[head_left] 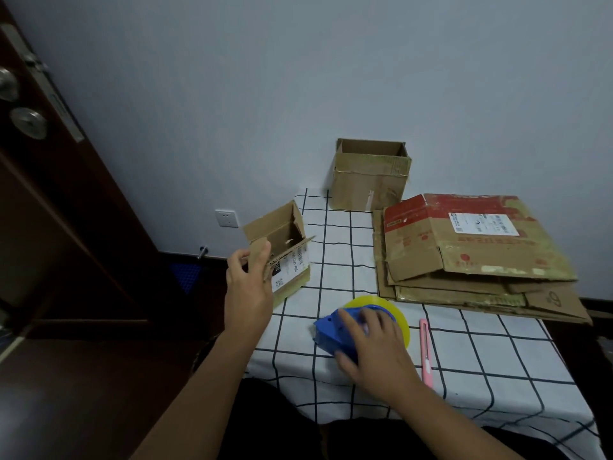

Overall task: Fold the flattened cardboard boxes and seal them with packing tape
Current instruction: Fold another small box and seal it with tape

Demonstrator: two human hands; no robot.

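Pale blue-grey wall backs a table covered in a white cloth with a black grid. At the table's left edge sits a small box, folded up and tipped so its open top faces the camera, a printed label on its near side. The left hand holds one of its flaps, thumb on one side and fingers on the other, so that grip is closed lightly on cardboard. The right hand lies over a blue tape dispenser near the table's front, fingers curled around its body; the yellow roll shows behind the hand. The dispenser rests on the cloth, apart from the small box.

Just right of the dispenser lies a pink knife, lengthwise toward the camera. Farther right, a stack of flattened boxes takes up the table's far right part, the top one bearing red print and a white label. Behind it, against the wall, a second box stands upright with its top open.

On the left stands a dark wooden door with metal knobs. A white socket sits low on the wall, beside a doorstop.
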